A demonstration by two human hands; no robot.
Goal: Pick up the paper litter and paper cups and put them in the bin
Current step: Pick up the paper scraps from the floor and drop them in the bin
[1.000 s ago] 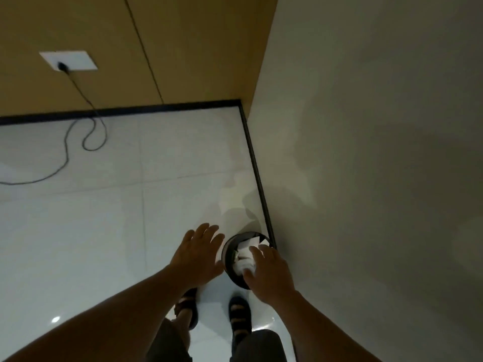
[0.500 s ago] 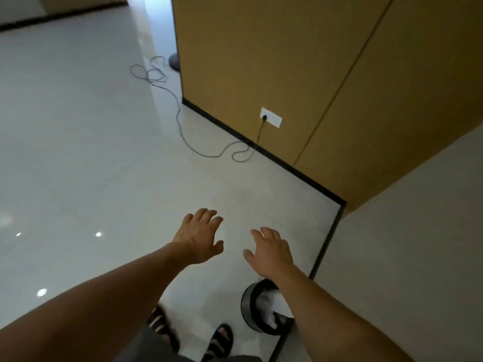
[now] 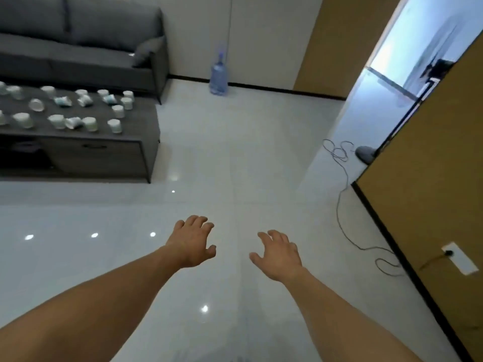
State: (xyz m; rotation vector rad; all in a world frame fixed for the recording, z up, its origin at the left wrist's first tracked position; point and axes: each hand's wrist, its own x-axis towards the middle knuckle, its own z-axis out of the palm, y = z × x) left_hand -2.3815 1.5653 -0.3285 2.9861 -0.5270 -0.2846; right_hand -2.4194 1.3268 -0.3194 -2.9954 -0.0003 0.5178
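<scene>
Several white paper cups [image 3: 90, 123] stand or lie tipped on a low dark grey table [image 3: 146, 142] at the far left; some are crumpled. My left hand [image 3: 193, 242] and my right hand [image 3: 278, 253] hover over the white tiled floor in the middle of the view, far from the table. Both hold nothing, with fingers spread and loosely bent. The bin is out of view.
A grey sofa [image 3: 86, 45] stands behind the table. A large blue water bottle [image 3: 218, 75] sits by the back wall. A cable [image 3: 342, 205] trails across the floor to a wall socket [image 3: 458, 258] on the brown panel at right. An open doorway lies at the far right.
The view has swung left, away from the corner with the bin, toward the room with the table and cups. My right hand left the paper in the bin; both hands are empty.
</scene>
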